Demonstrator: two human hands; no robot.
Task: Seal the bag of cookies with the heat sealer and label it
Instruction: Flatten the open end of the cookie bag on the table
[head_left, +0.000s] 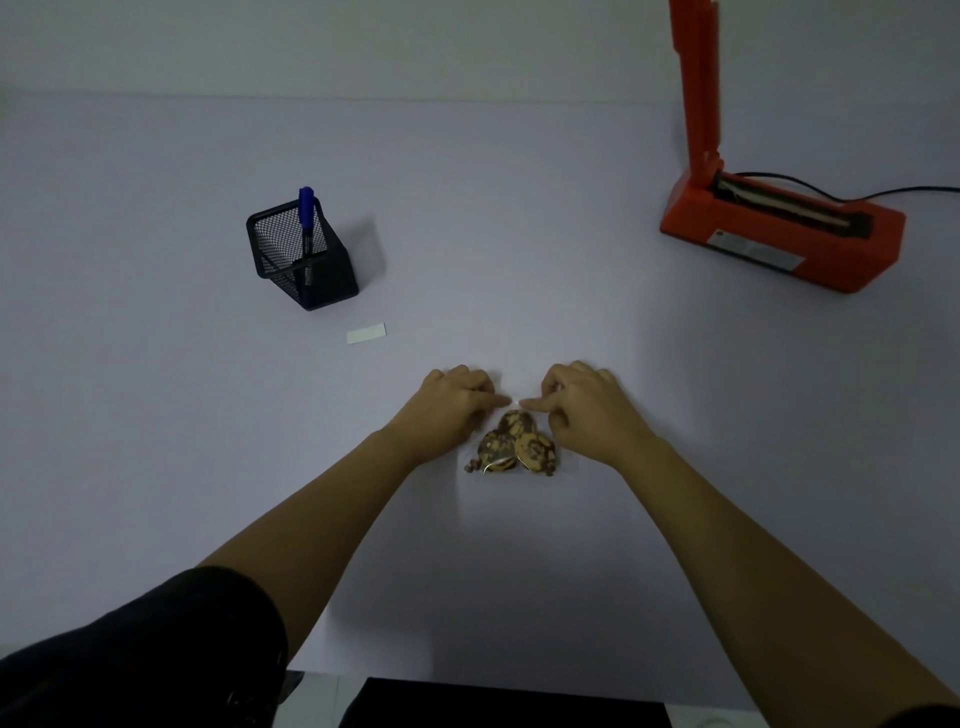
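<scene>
cookie bag (514, 447) — between hands (457, 408) (587, 410), top pinched

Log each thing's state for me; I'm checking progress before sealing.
heat sealer: arm raised, nothing under it.
bag of cookies: lying on table, top pinched by both hands.
left hand: pinches bag top.
right hand: pinches bag top.
label: loose on table, not on bag.
marker: standing in mesh holder.
</scene>
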